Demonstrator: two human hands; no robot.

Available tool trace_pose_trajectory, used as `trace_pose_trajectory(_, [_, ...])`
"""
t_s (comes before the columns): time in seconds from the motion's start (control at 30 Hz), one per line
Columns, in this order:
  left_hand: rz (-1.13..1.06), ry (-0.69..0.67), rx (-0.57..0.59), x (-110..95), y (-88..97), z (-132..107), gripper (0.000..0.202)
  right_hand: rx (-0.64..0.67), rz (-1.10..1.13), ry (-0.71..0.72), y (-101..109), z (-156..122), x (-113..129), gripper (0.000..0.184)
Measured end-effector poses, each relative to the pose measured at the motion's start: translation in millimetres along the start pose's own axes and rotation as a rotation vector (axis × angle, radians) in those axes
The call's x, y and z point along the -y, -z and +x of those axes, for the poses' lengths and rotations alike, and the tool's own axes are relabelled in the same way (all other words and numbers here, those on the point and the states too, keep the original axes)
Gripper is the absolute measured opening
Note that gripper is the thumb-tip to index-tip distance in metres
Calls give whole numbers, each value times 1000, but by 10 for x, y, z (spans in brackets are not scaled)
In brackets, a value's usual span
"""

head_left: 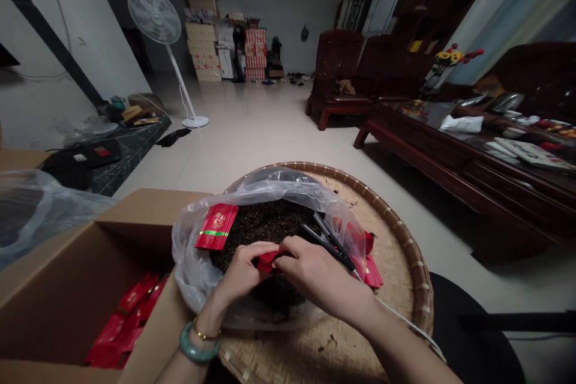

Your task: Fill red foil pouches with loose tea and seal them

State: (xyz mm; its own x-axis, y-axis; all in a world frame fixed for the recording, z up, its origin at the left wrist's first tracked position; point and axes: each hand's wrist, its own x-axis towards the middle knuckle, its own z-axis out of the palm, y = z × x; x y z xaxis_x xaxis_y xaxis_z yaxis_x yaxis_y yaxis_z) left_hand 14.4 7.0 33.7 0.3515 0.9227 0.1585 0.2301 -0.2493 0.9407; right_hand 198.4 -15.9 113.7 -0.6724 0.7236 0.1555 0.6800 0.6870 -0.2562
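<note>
Between my left hand (244, 270) and my right hand (310, 270) is a small red packet (266, 261), pinched by the fingers of both; much of it is hidden. Below them, loose dark tea leaves (265, 222) fill a clear plastic bag (191, 240) with its mouth spread wide. Another red packet (219, 225) with a green stripe lies on the bag's left side. Beside my right hand, a black clamp-like tool (328, 240) with a white cord rests across the leaves, its two arms apart. More red packets (371, 270) lie right of the bag.
The bag sits on a round woven bamboo tray (400, 246). At left an open cardboard box (153, 210) holds several red packets (130, 318). A white standing fan (180, 84) is further off, with a dark wooden table (432, 174) to the right and stacked cartons (202, 48) behind.
</note>
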Motion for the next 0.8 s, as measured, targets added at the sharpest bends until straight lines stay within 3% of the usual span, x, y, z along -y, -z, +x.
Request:
trace_pose_trajectory(0.2, [-98, -76, -97, 41, -56, -18, 22, -160, 210, 42, 129, -169, 13, 20])
trace_pose_trajectory(0.4, [-73, -74, -103, 14, -39, -28, 21, -234, 198, 52, 179, -193, 85, 19])
trace_pose_trajectory(0.57, [-3, -40, -82, 7, -56, -17, 27, -124, 76, -39, 149, -52, 73, 13])
trace_pose_trajectory(0.8, [78, 42, -46, 8, -149, 24, 14, 126, 35, -118, 85, 235, -135, 15])
